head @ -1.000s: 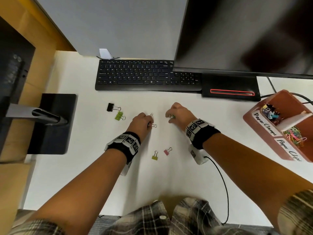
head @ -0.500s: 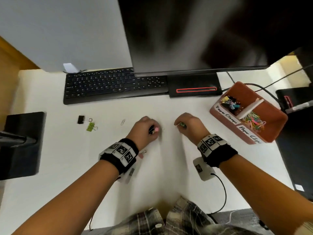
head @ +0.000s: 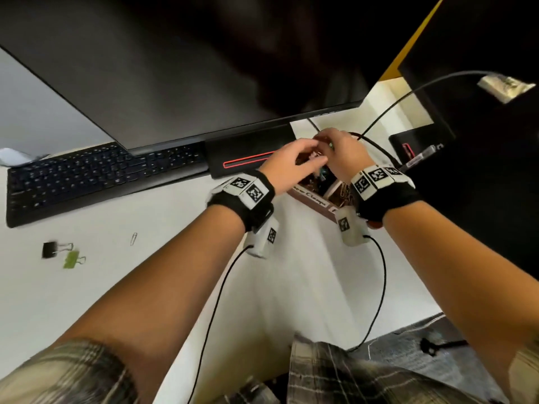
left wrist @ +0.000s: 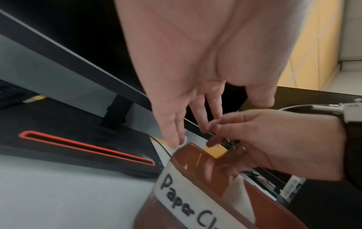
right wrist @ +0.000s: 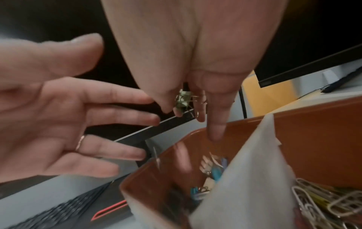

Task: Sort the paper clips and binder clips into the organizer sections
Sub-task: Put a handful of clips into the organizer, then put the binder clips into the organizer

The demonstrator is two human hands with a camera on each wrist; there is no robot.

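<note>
Fingers (right wrist: 215,120) right pinch green binder clip (right wrist: 183,100) | left hand (right wrist: 58,111) spread

Brown organizer (right wrist: 313,139) with white divider (right wrist: 245,178) showing, black and green binder clips (head: 54,248) lying on white desk (head: 145,287), plaid sleeve (head: 73,374) showing.
</note>
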